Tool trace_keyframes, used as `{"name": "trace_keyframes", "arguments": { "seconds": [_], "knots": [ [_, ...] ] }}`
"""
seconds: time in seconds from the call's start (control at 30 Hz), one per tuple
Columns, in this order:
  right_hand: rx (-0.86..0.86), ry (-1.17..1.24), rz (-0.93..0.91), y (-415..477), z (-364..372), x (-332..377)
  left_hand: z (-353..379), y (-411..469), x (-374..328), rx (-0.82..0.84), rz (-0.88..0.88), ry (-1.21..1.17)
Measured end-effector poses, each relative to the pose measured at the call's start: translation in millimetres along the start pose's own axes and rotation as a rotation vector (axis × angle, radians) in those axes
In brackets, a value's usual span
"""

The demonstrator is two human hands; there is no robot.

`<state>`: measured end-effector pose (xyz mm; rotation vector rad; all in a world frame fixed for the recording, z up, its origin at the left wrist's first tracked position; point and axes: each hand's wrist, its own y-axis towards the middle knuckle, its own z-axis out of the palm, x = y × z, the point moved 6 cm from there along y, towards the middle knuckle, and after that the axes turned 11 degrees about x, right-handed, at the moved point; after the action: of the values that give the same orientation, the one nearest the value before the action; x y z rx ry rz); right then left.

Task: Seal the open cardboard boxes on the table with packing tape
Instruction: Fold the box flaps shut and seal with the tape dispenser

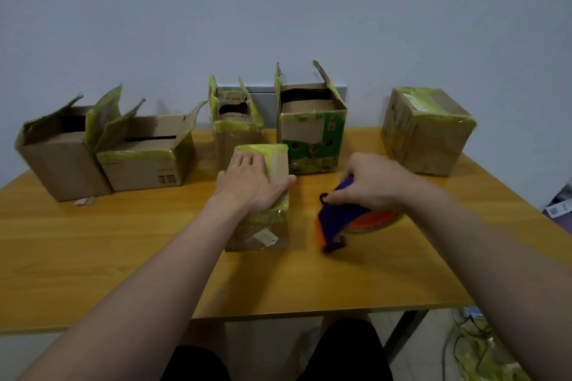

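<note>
A small closed cardboard box (272,226) covered in yellowish tape stands in the middle of the wooden table (123,250). My left hand (250,185) lies flat on its top, fingers straight. To its right my right hand (368,185) grips a purple and orange tape dispenser (337,223) with a roll of tape (376,219), low over the table. Along the back stand several open boxes: two at the left (62,161) (145,164), one behind the small box (232,130), and a green printed one (312,136). A closed taped box (427,130) stands at the back right.
A scrap of paper (83,202) lies by the left boxes. The wall runs close behind the table. Cables and clutter (483,346) lie on the floor at the right, beside the table leg. My knees show under the front edge.
</note>
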<state>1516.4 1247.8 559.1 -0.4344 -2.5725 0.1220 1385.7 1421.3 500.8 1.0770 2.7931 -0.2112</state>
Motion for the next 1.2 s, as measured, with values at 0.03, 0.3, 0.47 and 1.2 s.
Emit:
{"name": "trace_keyframes", "arguments": {
  "seconds": [0.03, 0.3, 0.47, 1.2],
  "knots": [
    [-0.013, 0.015, 0.001, 0.3, 6.6, -1.1, 0.0, -0.3, -1.0, 0.0, 0.012, -0.001],
    [-0.133, 0.165, -0.049, 2.1, -3.6, 3.9, -1.5, -4.4, -0.2, 0.002, 0.036, -0.039],
    [-0.177, 0.217, -0.059, -9.3, -7.7, -2.5, -6.1, -7.6, 2.2, 0.02, 0.009, -0.042],
    [-0.65, 0.93, -0.145, 9.1, 6.2, 39.6, -14.2, -57.1, 37.1, 0.22, 0.16, -0.088]
  ]
}}
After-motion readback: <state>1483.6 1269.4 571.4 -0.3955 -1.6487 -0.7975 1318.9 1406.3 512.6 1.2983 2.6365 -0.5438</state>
